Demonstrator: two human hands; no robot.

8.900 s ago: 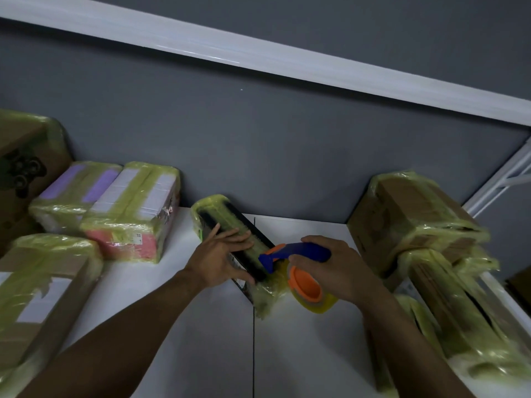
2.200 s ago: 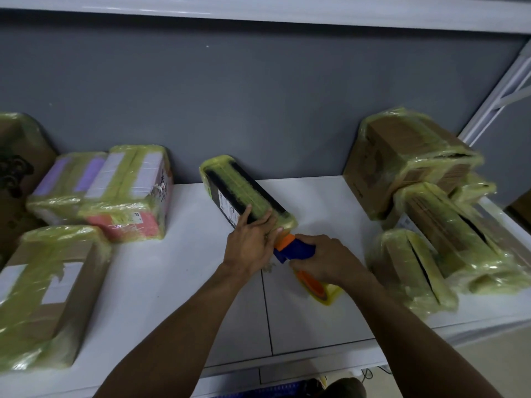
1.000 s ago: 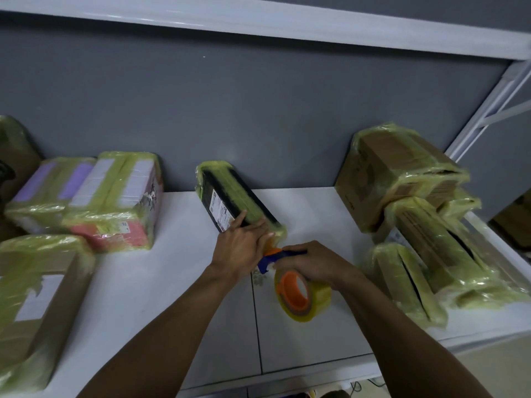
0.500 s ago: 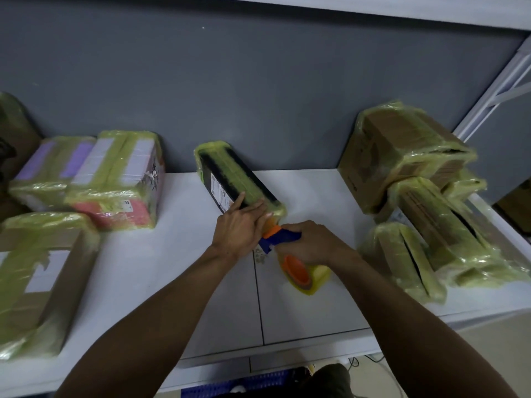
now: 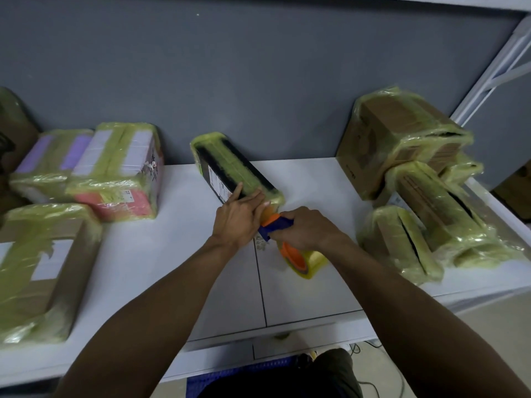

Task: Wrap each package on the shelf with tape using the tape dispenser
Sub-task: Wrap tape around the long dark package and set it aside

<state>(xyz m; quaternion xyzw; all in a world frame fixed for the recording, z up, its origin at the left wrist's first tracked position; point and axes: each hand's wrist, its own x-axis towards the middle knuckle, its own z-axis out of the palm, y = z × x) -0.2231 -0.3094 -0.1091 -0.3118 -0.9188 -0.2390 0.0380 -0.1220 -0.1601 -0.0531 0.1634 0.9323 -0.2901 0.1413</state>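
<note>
A long black package, partly covered in yellowish tape, lies at an angle in the middle of the white shelf. My left hand rests on its near end with the fingers laid flat along the top edge. My right hand grips the blue handle of the tape dispenser, which has an orange front piece against the package's near end. The yellow tape roll with its orange hub hangs below my right hand, close to the shelf.
Taped packages crowd both sides: a pink and white one, a purple one and a brown box on the left, and a stack of brown boxes and flat parcels on the right. A grey wall backs the shelf.
Both hands have stayed at the package's near end. The tape roll has swung slightly right and lower under my right hand. The view has shifted a little.
</note>
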